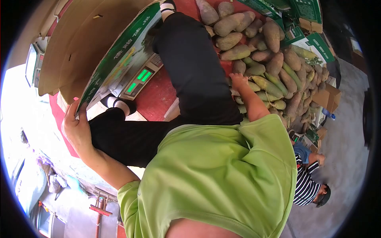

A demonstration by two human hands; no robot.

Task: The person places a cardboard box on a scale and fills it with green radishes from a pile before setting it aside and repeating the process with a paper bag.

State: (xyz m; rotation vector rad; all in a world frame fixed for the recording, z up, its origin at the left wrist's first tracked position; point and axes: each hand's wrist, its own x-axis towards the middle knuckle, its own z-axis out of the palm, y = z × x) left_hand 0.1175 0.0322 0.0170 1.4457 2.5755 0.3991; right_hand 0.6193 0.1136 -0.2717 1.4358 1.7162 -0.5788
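My left hand (75, 127) grips the near edge of a large open cardboard box (119, 55), printed green and white on its side, its brown flaps spread to the left. My right hand (239, 82) reaches down onto a big pile of long, muddy green-and-brown root vegetables (274, 35) that look like radishes. Its fingers curl over one at the pile's near edge, partly hidden by the hand. Between my legs and the box stands a digital scale (141, 77) with lit green displays, partly covered by the box.
Several green-and-white cartons (317, 45) stand behind the pile, and a brown carton (328, 97) lies at its right. Another person (309, 178) in a striped top is at the lower right. A second scale (33, 65) shows at far left, over a red surface (160, 95).
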